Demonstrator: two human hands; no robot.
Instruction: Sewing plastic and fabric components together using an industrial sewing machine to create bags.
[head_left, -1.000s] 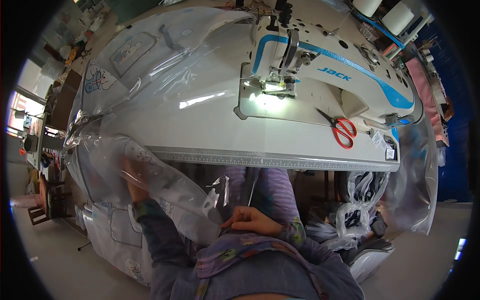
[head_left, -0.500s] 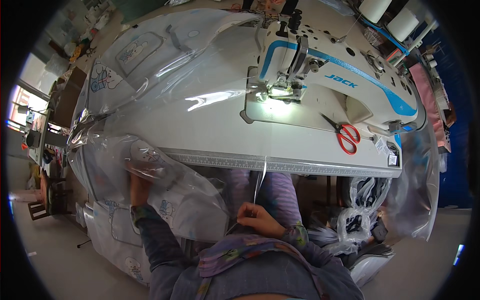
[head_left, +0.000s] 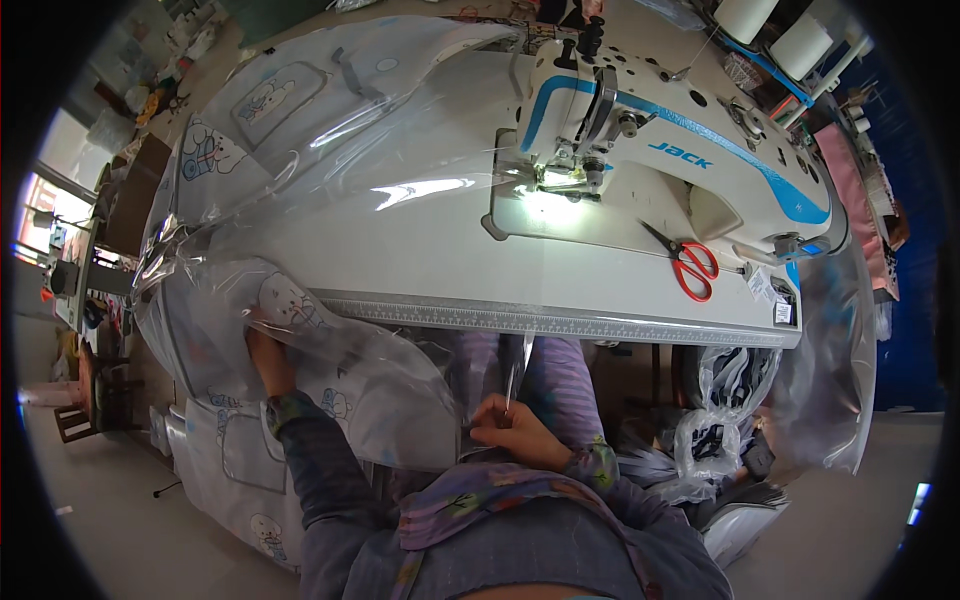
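Clear and whitish plastic sheeting (head_left: 410, 420) printed with cartoon bears drapes over the table's left front edge and down towards my lap. My left hand (head_left: 268, 358) grips this sheeting at the left, its fingers curled on a fold beside a printed bear. In front of my lap, my right hand (head_left: 520, 436) is closed in a pinch on a clear plastic strip (head_left: 517, 375), which hangs from the table edge. The white and blue sewing machine (head_left: 640, 130) stands beyond, its lamp lit over the needle area. Fold details under my left fingers are hard to make out.
Red-handled scissors (head_left: 692, 270) lie on the machine table right of the needle. A ruler strip (head_left: 560, 320) runs along the front edge. More printed sheeting (head_left: 270, 100) covers the far left. White thread cones (head_left: 800, 45) stand at the back right; bagged bundles (head_left: 715, 440) sit lower right.
My left hand has shifted slightly left and up with the printed sheeting, and the fold there lies differently. My right hand keeps its pinch, almost in place.
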